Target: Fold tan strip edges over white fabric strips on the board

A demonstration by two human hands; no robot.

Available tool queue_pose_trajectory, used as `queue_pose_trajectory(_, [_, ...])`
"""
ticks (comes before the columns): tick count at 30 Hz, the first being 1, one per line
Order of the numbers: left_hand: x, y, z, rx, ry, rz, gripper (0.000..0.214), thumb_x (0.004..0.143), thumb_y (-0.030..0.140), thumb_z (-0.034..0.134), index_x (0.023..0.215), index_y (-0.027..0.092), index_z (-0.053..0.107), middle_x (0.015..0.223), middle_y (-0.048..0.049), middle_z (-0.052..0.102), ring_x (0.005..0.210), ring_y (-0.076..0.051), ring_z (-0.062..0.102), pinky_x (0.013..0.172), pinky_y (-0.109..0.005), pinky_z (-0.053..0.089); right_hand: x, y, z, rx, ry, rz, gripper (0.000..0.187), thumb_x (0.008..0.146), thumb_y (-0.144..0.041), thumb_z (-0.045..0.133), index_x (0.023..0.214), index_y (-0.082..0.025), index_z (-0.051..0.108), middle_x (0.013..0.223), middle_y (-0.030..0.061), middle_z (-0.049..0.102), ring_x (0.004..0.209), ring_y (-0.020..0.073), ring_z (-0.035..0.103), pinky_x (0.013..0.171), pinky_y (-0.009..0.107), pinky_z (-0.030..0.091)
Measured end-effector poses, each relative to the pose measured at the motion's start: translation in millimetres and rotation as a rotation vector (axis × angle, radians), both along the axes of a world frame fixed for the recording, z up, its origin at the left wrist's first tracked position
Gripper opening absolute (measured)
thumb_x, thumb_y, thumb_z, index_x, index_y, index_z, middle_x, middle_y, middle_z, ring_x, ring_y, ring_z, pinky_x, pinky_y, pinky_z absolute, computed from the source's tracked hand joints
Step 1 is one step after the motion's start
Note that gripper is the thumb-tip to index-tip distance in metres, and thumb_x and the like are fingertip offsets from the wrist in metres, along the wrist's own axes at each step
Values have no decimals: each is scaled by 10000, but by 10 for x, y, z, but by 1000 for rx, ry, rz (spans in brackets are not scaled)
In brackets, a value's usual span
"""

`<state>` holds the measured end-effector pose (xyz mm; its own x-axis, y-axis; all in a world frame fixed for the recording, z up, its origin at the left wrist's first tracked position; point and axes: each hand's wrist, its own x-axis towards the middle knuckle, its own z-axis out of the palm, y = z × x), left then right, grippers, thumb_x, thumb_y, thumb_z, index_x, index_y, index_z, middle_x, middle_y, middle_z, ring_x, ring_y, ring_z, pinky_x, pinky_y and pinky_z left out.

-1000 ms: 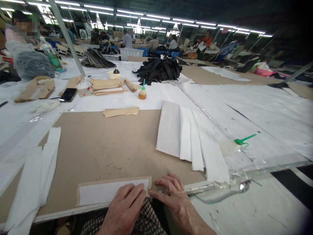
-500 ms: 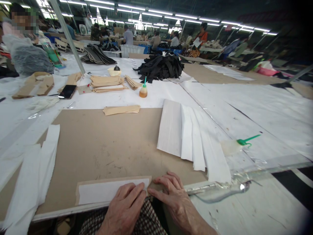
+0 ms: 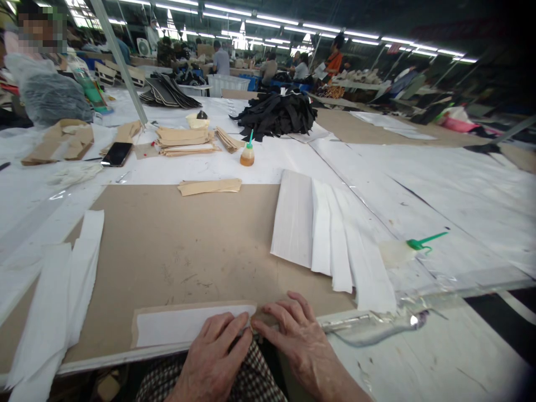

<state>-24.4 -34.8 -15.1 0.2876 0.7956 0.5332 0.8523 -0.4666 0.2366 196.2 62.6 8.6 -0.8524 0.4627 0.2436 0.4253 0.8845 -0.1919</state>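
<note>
White facing lies over a tan backing on the long, narrow panel (image 3: 176, 325) set at seven o'clock, along the near edge of a brown board (image 3: 176, 240). Its surface is smooth, matt and plain, with straight sides; the backing shows as a thin tan margin (image 3: 134, 329) along the twelve and nine o'clock sides. The three o'clock end is partly hidden by fingers.

The left hand (image 3: 215, 340) rests on that end, fingers side by side and bent, thumb drawn in near the index finger. The right hand (image 3: 293, 335) sits just beside it at three o'clock, fingers curled, with thumb tip at the panel's edge. Both hands are partly closed; whether either actually pinches the edge, I cannot tell.

Loose white strips (image 3: 326, 234) fan out at four o'clock, overlapping one another. A small bottle (image 3: 247, 157) holding amber liquid stands at eleven o'clock.
</note>
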Motion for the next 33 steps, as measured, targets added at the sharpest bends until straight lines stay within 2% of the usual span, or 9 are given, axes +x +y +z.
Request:
queue_pose_trajectory(4, [36, -54, -69, 19, -23, 19, 353, 992, 135, 390, 1174, 132, 694, 1149, -123, 663, 1103, -259, 558, 925, -389, 537, -57, -83, -14, 10, 7, -64, 360, 936, -176, 598, 1266, -310, 647, 1200, 40, 659, 1080, 270, 516, 1077, 527, 297])
queue_pose_trajectory(9, [45, -127, -168, 31, 5, 29, 344, 989, 121, 417, 1223, 122, 669, 1176, -129, 662, 1156, -257, 566, 986, -411, 522, -71, -164, -42, -42, 47, -142, 364, 926, -166, 601, 1241, -339, 663, 1226, 41, 643, 1106, 272, 519, 1042, 517, 376])
queue_pose_trajectory(13, [46, -108, -121, 80, -38, 26, 335, 987, 94, 400, 1162, 104, 686, 1119, -122, 688, 1114, -237, 587, 977, -383, 521, -41, -181, -42, -91, 56, -136, 436, 918, -105, 559, 1270, -344, 649, 1248, 52, 624, 1138, 266, 512, 1042, 517, 401])
queue_pose_trajectory(17, [55, -78, -70, 92, -83, 28, 334, 983, 79, 391, 1127, 90, 693, 1092, -120, 697, 1094, -238, 588, 968, -372, 516, -18, -189, -44, -94, 77, -111, 447, 918, -85, 542, 1266, -342, 651, 1241, 61, 619, 1150, 280, 509, 1052, 566, 373])
queue_pose_trajectory(24, [60, -99, -74, 68, -83, 30, 334, 970, 75, 394, 1137, 95, 683, 1073, -122, 698, 1080, -234, 599, 960, -374, 536, -37, -195, -7, -78, 7, -112, 465, 908, -84, 540, 1267, -363, 636, 1252, 46, 621, 1121, 269, 525, 1067, 564, 337])
queue_pose_trajectory(30, [65, -72, -88, 98, -95, 19, 314, 956, 68, 410, 1123, 89, 676, 1072, -129, 691, 1073, -248, 597, 944, -381, 532, -123, -242, -7, 97, 20, -54, 324, 916, -191, 581, 1229, -252, 640, 1143, 58, 693, 1040, 276, 551, 1124, 545, 221])
queue_pose_trajectory(33, [50, -11, -23, 35, -140, -15, 275, 941, 67, 429, 1087, 98, 659, 1010, -124, 681, 1000, -239, 611, 896, -362, 543, -172, -228, 37, 9, 51, -53, 288, 923, -174, 557, 1190, -235, 644, 1118, 62, 695, 1019, 259, 574, 1082, 495, 313])
